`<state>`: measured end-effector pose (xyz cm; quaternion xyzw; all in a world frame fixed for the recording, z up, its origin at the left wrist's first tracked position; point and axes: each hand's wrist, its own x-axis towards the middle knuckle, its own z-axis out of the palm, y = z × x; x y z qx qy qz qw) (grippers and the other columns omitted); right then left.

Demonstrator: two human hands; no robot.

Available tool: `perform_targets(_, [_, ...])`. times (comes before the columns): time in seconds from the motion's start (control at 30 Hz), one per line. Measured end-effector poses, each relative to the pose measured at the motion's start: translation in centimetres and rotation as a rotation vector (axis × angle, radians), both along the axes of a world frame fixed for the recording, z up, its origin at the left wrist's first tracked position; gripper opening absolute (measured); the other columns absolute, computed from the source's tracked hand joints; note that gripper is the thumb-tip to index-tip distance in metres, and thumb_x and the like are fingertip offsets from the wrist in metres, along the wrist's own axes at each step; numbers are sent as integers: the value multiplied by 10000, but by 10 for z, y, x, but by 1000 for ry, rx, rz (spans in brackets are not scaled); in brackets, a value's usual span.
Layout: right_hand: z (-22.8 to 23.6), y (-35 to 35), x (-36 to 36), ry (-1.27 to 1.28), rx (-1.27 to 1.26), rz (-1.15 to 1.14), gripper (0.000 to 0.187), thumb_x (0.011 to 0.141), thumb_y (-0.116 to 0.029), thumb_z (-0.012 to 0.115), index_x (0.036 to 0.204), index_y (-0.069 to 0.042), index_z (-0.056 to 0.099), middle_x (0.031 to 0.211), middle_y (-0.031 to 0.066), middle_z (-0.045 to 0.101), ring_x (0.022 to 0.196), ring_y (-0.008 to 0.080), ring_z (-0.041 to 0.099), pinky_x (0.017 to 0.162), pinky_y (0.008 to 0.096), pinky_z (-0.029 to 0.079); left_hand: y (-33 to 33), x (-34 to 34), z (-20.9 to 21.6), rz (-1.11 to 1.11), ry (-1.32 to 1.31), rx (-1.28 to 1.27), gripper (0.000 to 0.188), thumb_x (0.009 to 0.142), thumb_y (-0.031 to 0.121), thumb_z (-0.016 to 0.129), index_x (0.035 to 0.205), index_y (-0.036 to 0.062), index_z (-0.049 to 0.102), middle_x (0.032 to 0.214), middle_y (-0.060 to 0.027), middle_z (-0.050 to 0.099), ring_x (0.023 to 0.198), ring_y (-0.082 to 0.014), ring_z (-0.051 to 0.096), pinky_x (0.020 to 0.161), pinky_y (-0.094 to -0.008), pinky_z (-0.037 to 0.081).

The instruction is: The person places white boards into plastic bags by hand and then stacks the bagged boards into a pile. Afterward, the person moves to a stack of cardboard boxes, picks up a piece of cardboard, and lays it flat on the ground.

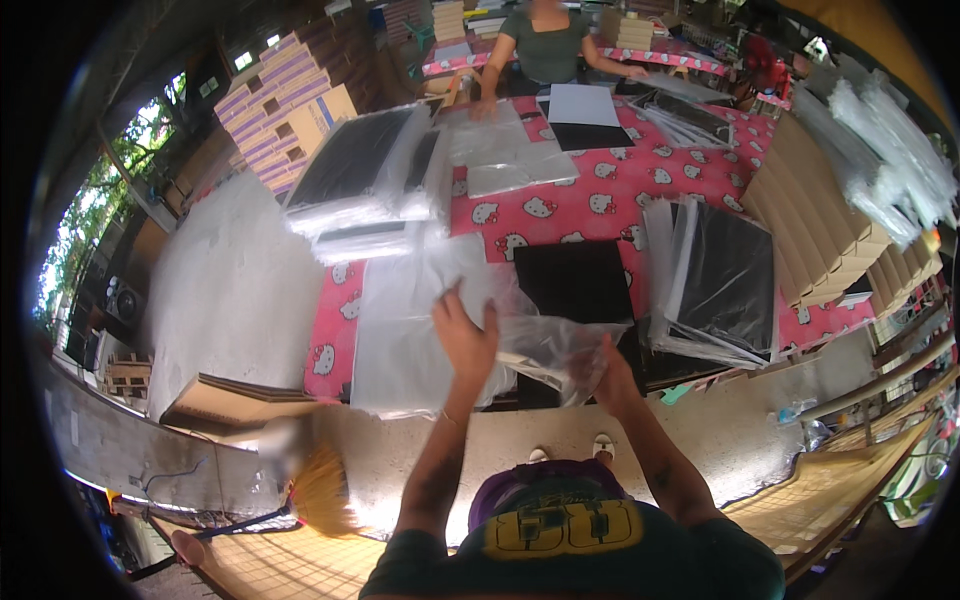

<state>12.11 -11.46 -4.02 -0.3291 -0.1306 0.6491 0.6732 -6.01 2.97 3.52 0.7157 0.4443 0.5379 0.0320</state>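
A clear plastic bag (565,345) stretches between my hands above the table's near edge. My right hand (613,378) grips it at its right end, the fingertips partly covered by the film. My left hand (468,340) is at the bag's left end, fingers and thumb apart, over a stack of clear plastic bags (395,340). Just behind the held bag lies a black sheet (575,280). To the right rests a pile of black sheets in clear bags (725,285). Farther left stands a taller pile of bagged black sheets (360,155).
A pink patterned cloth covers the table (610,200). Across it stands another person (545,45), near a white sheet (583,104) and loose bags. Cardboard boxes (275,110) are stacked at left; folded cardboard (815,215) and plastic bundles (880,150) at right. A broom (322,490) leans below left.
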Motion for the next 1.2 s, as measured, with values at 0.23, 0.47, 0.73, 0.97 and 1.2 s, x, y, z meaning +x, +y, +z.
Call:
perform_targets(0.23, [20, -1, -48, -281, 50, -214, 104, 927, -137, 557, 979, -48, 571, 978, 36, 619, 953, 117, 583, 823, 277, 469, -65, 15, -14, -519, -24, -692, 156, 849, 163, 621, 833, 11, 594, 695, -171, 605, 621, -317, 602, 569, -380, 456])
perform_targets(0.47, [47, -15, -51, 125, 206, -165, 275, 894, -86, 579, 1147, -108, 474, 1031, 67, 618, 1001, 196, 601, 901, 331, 468, -49, -12, -41, -316, -166, -413, 61, 835, 41, 603, 867, 26, 552, 749, -157, 611, 678, -333, 617, 601, -399, 468])
perform_targets(0.73, [53, -28, 7, 209, 520, 57, 464, 843, -11, 568, 1282, -97, 443, 1007, 27, 596, 839, 131, 593, 760, 295, 501, -54, -61, -69, -381, 342, -678, 189, 712, -29, 600, 829, 95, 681, 1012, -118, 544, 938, -353, 571, 829, -423, 473])
perform_targets(0.97, [136, -32, -15, -1256, 615, 611, 178, 861, -220, 634, 992, -103, 663, 876, 76, 564, 831, 193, 593, 724, 292, 479, -71, -11, 26, -964, 560, -155, 75, 736, 49, 606, 798, 26, 643, 938, -187, 601, 888, -353, 583, 805, -427, 461])
perform_targets(1.2, [103, -57, 78, -2153, -292, 291, 582, 794, -619, 547, 880, -63, 697, 990, 134, 567, 949, 328, 602, 789, 443, 498, -38, -42, 27, -413, 710, -183, 142, 821, 154, 614, 771, 21, 603, 1032, -187, 622, 1023, -338, 573, 849, -428, 451])
